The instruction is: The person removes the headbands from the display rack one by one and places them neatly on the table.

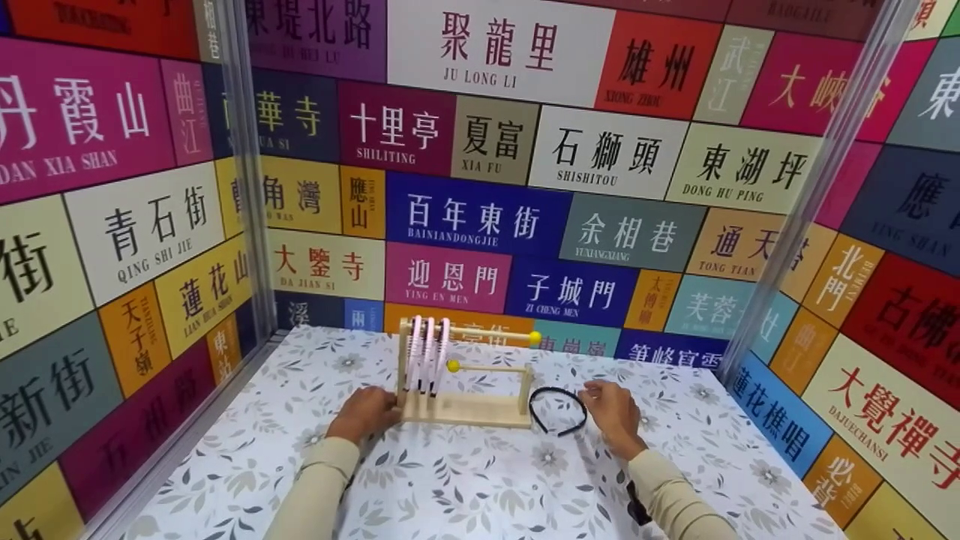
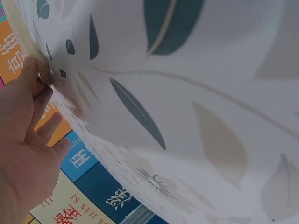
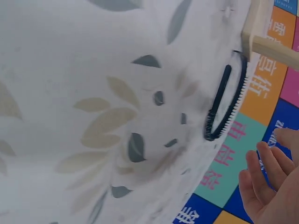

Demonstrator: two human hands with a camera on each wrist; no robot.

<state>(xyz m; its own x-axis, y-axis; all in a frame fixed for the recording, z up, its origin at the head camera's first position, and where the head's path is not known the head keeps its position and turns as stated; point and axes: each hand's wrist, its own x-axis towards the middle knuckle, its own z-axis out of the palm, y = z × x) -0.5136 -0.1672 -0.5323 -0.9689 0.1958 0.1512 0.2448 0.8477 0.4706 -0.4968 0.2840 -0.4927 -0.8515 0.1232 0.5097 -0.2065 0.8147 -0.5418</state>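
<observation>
A light wooden rack (image 1: pixel 469 412) stands on the table, with two posts and two horizontal rods tipped with yellow balls. Pink headbands (image 1: pixel 428 349) hang side by side on the upper rod near the left post. At the rack's left end, my left hand (image 1: pixel 365 414) pinches the wood between thumb and finger; the left wrist view shows this hand (image 2: pixel 23 140) at the wooden edge. A black toothed headband (image 3: pixel 223 88) lies on the table beside the rack's right end. My right hand (image 1: pixel 613 411) is just right of it, fingers loosely bent, holding nothing.
A white cloth with a grey leaf pattern (image 1: pixel 480 487) covers the table. Panels of coloured signs (image 1: pixel 480 210) enclose the back and both sides, with clear upright posts (image 1: pixel 780 225) at the corners.
</observation>
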